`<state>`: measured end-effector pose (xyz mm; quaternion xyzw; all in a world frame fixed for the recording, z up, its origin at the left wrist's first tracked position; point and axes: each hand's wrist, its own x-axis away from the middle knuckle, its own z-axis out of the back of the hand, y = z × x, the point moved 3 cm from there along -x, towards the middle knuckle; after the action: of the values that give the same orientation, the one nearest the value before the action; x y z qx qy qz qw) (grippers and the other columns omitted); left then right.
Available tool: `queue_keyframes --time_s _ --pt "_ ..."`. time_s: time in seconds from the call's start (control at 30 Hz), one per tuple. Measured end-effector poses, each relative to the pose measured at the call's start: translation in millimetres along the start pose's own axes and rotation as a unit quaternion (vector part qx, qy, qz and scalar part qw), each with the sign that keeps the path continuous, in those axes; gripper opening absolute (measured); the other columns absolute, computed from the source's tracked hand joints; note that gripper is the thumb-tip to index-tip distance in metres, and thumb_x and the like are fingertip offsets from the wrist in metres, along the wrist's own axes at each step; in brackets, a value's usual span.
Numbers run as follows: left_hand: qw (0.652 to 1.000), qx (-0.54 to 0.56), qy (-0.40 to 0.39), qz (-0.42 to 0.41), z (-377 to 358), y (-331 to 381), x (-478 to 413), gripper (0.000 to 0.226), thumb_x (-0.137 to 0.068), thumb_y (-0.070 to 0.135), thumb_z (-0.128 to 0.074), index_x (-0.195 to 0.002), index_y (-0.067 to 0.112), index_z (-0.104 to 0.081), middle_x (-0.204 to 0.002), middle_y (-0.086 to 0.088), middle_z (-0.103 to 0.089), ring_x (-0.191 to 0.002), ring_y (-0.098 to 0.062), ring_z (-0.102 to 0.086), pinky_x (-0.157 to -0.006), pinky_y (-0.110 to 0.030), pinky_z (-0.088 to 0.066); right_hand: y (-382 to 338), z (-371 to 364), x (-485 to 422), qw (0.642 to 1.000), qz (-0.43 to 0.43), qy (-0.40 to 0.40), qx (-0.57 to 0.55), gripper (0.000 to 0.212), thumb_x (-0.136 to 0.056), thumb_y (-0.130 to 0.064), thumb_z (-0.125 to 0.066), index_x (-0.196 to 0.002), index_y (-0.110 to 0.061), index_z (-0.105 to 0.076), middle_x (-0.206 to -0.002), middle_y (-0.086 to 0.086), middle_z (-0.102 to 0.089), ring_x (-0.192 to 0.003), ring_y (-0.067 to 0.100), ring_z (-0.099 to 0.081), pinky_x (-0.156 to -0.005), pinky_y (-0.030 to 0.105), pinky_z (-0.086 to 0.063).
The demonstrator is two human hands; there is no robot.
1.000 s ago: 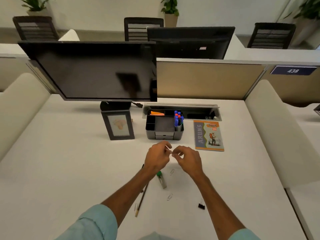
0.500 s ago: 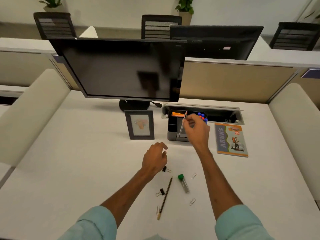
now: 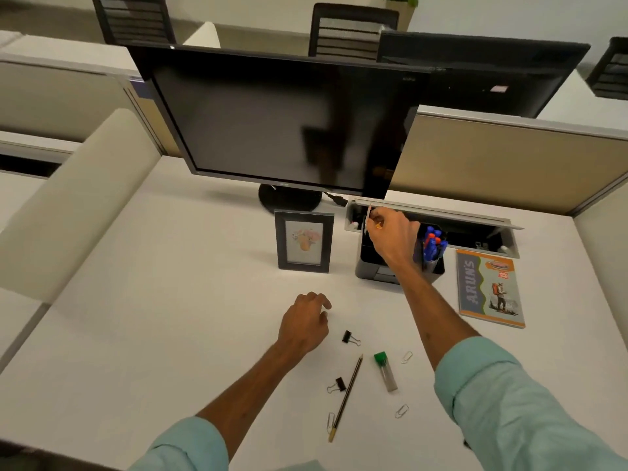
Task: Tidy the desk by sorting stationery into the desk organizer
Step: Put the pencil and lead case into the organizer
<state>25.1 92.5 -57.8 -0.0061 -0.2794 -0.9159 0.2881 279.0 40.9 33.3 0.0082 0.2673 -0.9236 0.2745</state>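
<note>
My right hand [image 3: 392,237] pinches a thin pen-like stick [image 3: 367,219] upright over the back left of the black desk organizer [image 3: 368,266]. Blue and red pens [image 3: 432,244] stand in the organizer's right cup. My left hand [image 3: 304,322] hovers over the desk with loosely curled fingers, holding nothing. In front of it lie two black binder clips [image 3: 350,338] [image 3: 337,385], a pencil [image 3: 346,397], a green-capped lead tube [image 3: 385,370] and three paper clips [image 3: 406,356] [image 3: 402,410] [image 3: 330,422].
A monitor [image 3: 272,120] stands behind a small picture frame [image 3: 303,241]. A notebook [image 3: 489,288] lies right of the organizer. An open cable tray [image 3: 475,229] runs along the desk's back. Padded partitions flank both sides.
My right hand carried the thin stick from the desk's middle up to the organizer and now holds it over the back left compartment. My left hand stayed low over the desk. The camera moved closer.
</note>
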Motion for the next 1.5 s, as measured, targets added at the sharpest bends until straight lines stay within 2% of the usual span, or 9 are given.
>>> queue_keyframes --time_s 0.47,0.7,0.8,0.9,1.07,1.17,1.3,1.5 --pt "1.0 -0.01 -0.013 -0.013 -10 9 1 0.024 -0.099 0.02 -0.057 -0.12 0.027 -0.065 -0.125 0.007 -0.065 -0.117 -0.016 -0.057 -0.086 -0.034 -0.055 16 -24 0 0.999 0.006 -0.024 0.04 0.02 -0.097 -0.038 -0.07 -0.113 -0.028 -0.074 -0.106 -0.003 -0.074 -0.106 0.019 -0.059 -0.096 0.045 -0.037" --pt "1.0 -0.018 -0.012 -0.018 -8 11 6 0.024 -0.099 0.02 -0.058 -0.122 0.026 -0.064 -0.127 0.007 -0.065 -0.118 -0.015 -0.056 -0.087 -0.033 -0.055 28 -14 5 1.0 -0.007 -0.007 0.0 0.017 -0.097 -0.027 -0.072 -0.113 -0.027 -0.074 -0.11 -0.004 -0.075 -0.109 0.018 -0.06 -0.097 0.043 -0.038" --pt "0.999 -0.017 -0.011 -0.026 -11 16 12 0.025 -0.099 0.02 -0.058 -0.122 0.026 -0.064 -0.126 0.007 -0.065 -0.117 -0.015 -0.056 -0.086 -0.032 -0.055 34 -7 19 0.999 -0.026 0.019 -0.043 0.015 -0.096 -0.024 -0.072 -0.11 -0.027 -0.076 -0.109 -0.005 -0.076 -0.107 0.018 -0.063 -0.099 0.046 -0.042" --pt "0.998 -0.029 -0.016 -0.052 -20 25 21 0.023 -0.098 0.021 -0.059 -0.12 0.024 -0.065 -0.12 0.006 -0.065 -0.111 -0.015 -0.057 -0.083 -0.032 -0.056 43 -2 46 0.996 -0.037 0.03 -0.076 0.015 -0.098 -0.024 -0.069 -0.11 -0.027 -0.077 -0.106 -0.005 -0.076 -0.106 0.017 -0.063 -0.101 0.048 -0.043" --pt "0.986 -0.103 -0.055 -0.122 -38 43 39 0.019 -0.093 0.031 -0.059 -0.109 0.022 -0.063 -0.107 0.003 -0.066 -0.103 -0.017 -0.055 -0.082 -0.032 -0.051 67 2 104 0.994 -0.053 0.017 -0.097 0.012 -0.099 -0.025 -0.068 -0.106 -0.027 -0.077 -0.101 -0.006 -0.076 -0.098 0.015 -0.064 -0.097 0.043 -0.044" --pt "0.984 -0.123 -0.076 -0.107 -47 53 46 0.025 -0.092 0.045 -0.057 -0.101 0.023 -0.064 -0.103 0.003 -0.068 -0.101 -0.018 -0.054 -0.084 -0.033 -0.047 82 3 134 0.992 -0.072 -0.005 -0.099 0.013 -0.099 -0.024 -0.067 -0.105 -0.026 -0.078 -0.102 -0.006 -0.077 -0.098 0.015 -0.065 -0.094 0.035 -0.038" --pt "0.976 -0.171 -0.111 -0.079 -60 58 53 0.038 -0.088 0.059 -0.056 -0.099 0.023 -0.063 -0.106 0.001 -0.067 -0.107 -0.023 -0.053 -0.093 -0.04 -0.046 97 4 165 0.989 -0.089 -0.041 -0.111 0.011 -0.096 -0.025 -0.069 -0.097 -0.033 -0.077 -0.097 -0.012 -0.078 -0.089 0.009 -0.068 -0.098 0.047 -0.052" --pt "0.98 -0.162 -0.106 -0.039 -64 58 57 0.027 -0.093 0.049 -0.059 -0.102 0.023 -0.063 -0.11 0.001 -0.066 -0.111 -0.023 -0.053 -0.095 -0.038 -0.046 111 13 192 0.986 -0.098 -0.077 -0.108 0.013 -0.096 -0.024 -0.068 -0.096 -0.033 -0.077 -0.099 -0.012 -0.078 -0.091 0.01 -0.07 -0.097 0.047 -0.054"
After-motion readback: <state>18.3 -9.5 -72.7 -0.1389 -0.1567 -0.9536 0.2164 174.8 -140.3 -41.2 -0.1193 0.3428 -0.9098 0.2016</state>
